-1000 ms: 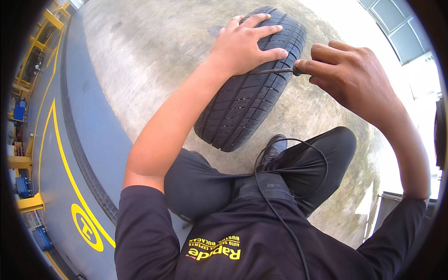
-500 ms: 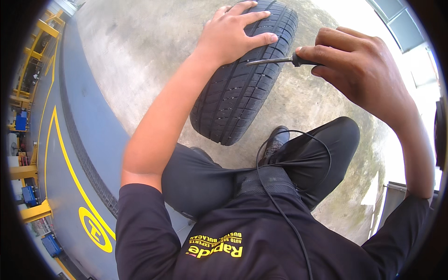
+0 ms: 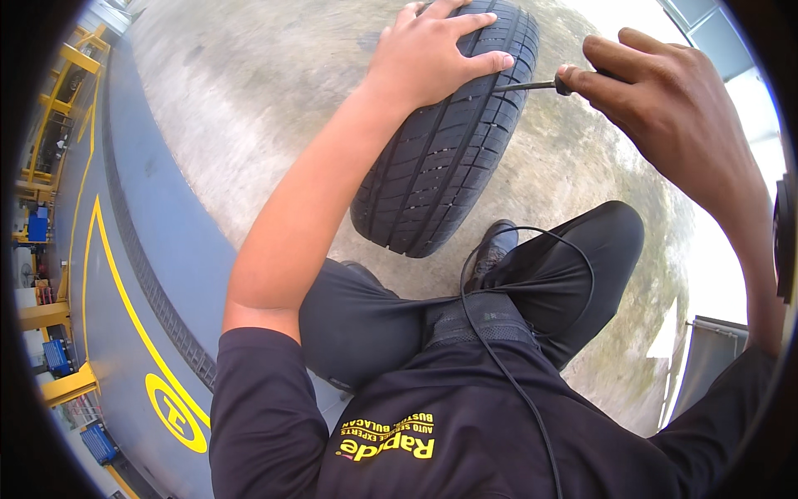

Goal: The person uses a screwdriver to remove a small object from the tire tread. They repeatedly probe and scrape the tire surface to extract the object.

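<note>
A black tyre (image 3: pixel 436 170) stands on the concrete in front of me, its grooved tread facing up toward me. My left hand (image 3: pixel 428 58) lies on top of the tread with its fingers spread. Wrapped round the dark handle of a screwdriver (image 3: pixel 532 86) is my right hand (image 3: pixel 661 108), to the right of the tyre. The screwdriver's thin metal shaft points left, its tip at the tread beside my left thumb. Whether the tip presses into a groove or only touches the surface, I cannot tell.
My bent knees and a dark shoe (image 3: pixel 497 245) are just below the tyre. A black cable (image 3: pixel 499 366) hangs down my front and loops over my leg. At left runs a grey-blue painted floor strip (image 3: pixel 158 191) with yellow lines, beside yellow metal racks (image 3: pixel 71 382).
The screwdriver's tip has shifted right, from the middle of the tread toward its right side. My right hand has moved a little right and up. My left hand stays on the tyre.
</note>
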The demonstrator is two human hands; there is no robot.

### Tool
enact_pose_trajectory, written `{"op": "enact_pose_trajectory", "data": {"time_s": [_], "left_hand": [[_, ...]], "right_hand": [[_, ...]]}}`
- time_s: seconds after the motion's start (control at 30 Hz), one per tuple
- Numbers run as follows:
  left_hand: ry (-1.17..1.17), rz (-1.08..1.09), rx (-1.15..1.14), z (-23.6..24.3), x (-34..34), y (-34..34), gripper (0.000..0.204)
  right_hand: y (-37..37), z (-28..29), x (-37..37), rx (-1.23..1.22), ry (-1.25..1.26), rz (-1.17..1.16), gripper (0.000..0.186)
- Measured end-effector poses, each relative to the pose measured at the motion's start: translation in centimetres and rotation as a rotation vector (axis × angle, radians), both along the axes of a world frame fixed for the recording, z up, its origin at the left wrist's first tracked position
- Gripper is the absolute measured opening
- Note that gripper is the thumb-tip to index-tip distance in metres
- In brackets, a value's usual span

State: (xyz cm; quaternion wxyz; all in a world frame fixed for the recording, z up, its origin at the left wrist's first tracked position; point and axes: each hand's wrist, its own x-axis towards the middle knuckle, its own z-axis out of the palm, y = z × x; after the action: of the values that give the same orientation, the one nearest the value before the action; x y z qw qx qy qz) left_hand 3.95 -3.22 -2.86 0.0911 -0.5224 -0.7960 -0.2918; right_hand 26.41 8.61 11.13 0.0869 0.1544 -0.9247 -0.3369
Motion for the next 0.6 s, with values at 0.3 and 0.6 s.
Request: {"op": "enact_pose_trajectory", "data": {"time_s": [0.3,0.6], "left_hand": [[0.081,0.049,0.081,-2.4,-2.3,-0.1,0.076],[-0.060,-0.011,0.047,-0.1,-1.2,-1.0,0.072]], "right_hand": [[-1.6,-1.3,0.4,-0.284,0.047,0.067,0.037],[-0.7,-1.1,-1.1,-0.077,0.061,0.047,0.029]]}}
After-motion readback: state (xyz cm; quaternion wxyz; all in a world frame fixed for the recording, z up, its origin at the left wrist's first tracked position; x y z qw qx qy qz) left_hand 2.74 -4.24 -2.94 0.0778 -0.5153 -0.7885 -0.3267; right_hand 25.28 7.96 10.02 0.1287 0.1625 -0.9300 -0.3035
